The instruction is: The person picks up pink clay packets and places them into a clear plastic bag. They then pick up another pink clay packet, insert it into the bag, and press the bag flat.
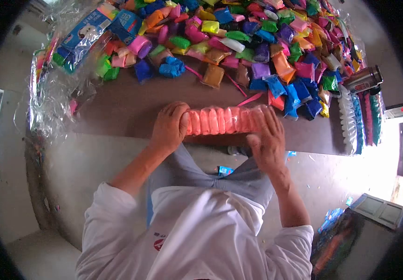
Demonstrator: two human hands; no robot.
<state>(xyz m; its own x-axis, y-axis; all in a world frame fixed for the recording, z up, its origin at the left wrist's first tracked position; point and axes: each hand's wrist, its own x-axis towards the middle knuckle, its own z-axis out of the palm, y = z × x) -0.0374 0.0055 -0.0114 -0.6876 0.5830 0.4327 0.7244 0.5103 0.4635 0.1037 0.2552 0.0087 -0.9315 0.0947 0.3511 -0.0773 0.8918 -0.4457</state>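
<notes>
A row of coral-pink soft packets (220, 121) in clear plastic lies lengthwise along the near edge of the brown table. My left hand (171, 123) is closed around its left end, fingers curled over the plastic. At the other end, my right hand (269, 137) grips the row with its fingers over the top and its thumb lower down in front. Part of each end is hidden under the hands. Just beyond the row lie a pink strip (251, 99) and a brown packet (212, 76).
A big heap of small colourful packets (238, 35) covers the far side of the table (131, 102). Crumpled clear plastic (47, 102) and blue printed packs (87, 30) are at left. To the right are a metal cup (364, 79) and upright packet rows (348, 121).
</notes>
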